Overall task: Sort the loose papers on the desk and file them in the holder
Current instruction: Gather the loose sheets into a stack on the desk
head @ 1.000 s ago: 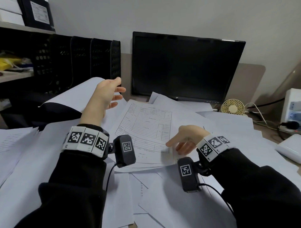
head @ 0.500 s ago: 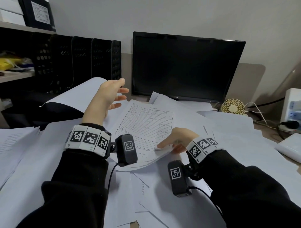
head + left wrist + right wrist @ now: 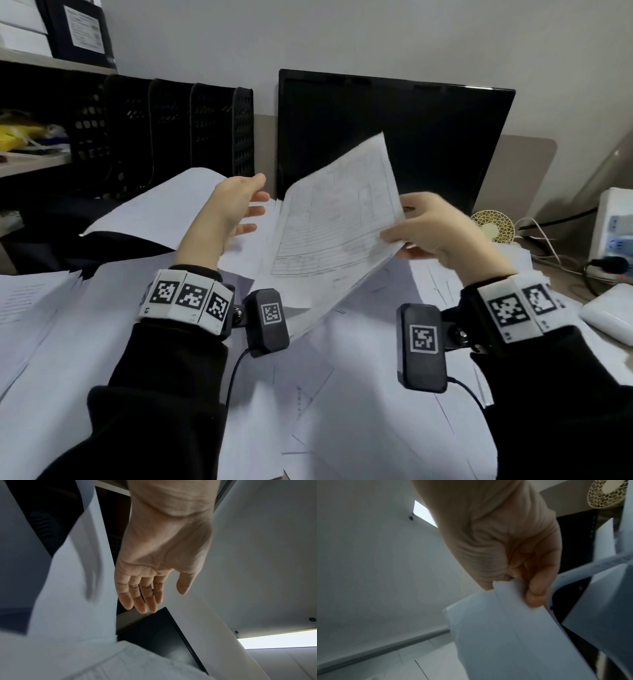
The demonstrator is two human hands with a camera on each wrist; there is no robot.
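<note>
two bare hands are raised over the counter (image 3: 568, 291), which is covered with loose white papers (image 3: 342, 411) from its near edge to its far edge. the right hand (image 3: 435, 233) holds a white printed form sheet (image 3: 335, 222) by the sheet's right edge. its grip is a pinch, with the thumb on the printed face and the fingers (image 3: 411, 253) curled underneath. the right wrist view shows the same pinch at the paper's corner. a seam there hints at more than one sheet in the grip, but how many cannot be told.

the sheet is clear of the pile and steeply tilted. its far corner stands up in front of the black flat monitor (image 3: 428, 137) at the middle of the counter's far edge, and its near corner hangs low toward the near edge.

the left hand (image 3: 233, 209) is just beside the sheet's left edge, with its grip spread, fingers straight and apart, and palm turned toward the paper. the head view does not show whether the fingertips touch the sheet. the left wrist view shows a bare palm with nothing in it.

the black mesh file holder (image 3: 205, 130) stands upright at the far left corner of the counter, just left of the monitor, with its row of slots facing the near edge. it is well apart from the held sheet.

a round cream lattice fan (image 3: 493, 228) sits near the far right corner, just behind the right hand. a white rounded box (image 3: 606, 318) lies at the right edge.
</note>
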